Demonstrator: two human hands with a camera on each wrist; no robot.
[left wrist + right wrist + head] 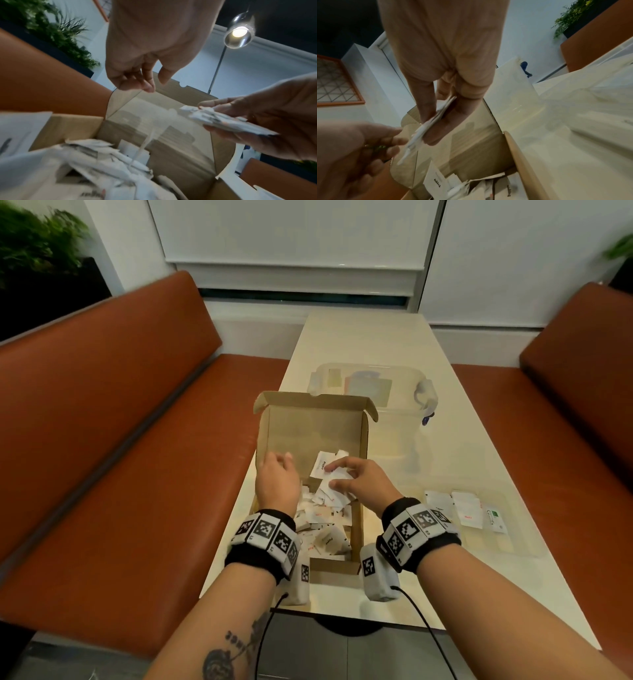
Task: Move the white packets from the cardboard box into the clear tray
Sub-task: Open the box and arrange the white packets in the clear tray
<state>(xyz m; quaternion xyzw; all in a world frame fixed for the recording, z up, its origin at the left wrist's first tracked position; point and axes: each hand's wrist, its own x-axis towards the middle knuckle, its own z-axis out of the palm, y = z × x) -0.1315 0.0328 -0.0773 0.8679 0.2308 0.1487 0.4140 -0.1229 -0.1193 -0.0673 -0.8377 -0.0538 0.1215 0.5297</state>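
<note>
Right hand holds packets over box, left hand empty.
Right hand [363, 479] pinches a stack of white packets [221, 120] above the cardboard box [310, 429]; left hand [277, 477] hovers alongside, fingers loose. More packets fill the box's near end; clear tray [493, 542] on worktop [370, 337] at right holds a few.

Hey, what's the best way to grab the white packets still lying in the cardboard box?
Come straight down from above: the cardboard box is open on top and its walls block the sides. The white packets lie flat and overlapping, so pinch an upturned loose edge between thumb and fingertips, as the right hand pinches its bunch. The left hand hangs free.
</note>
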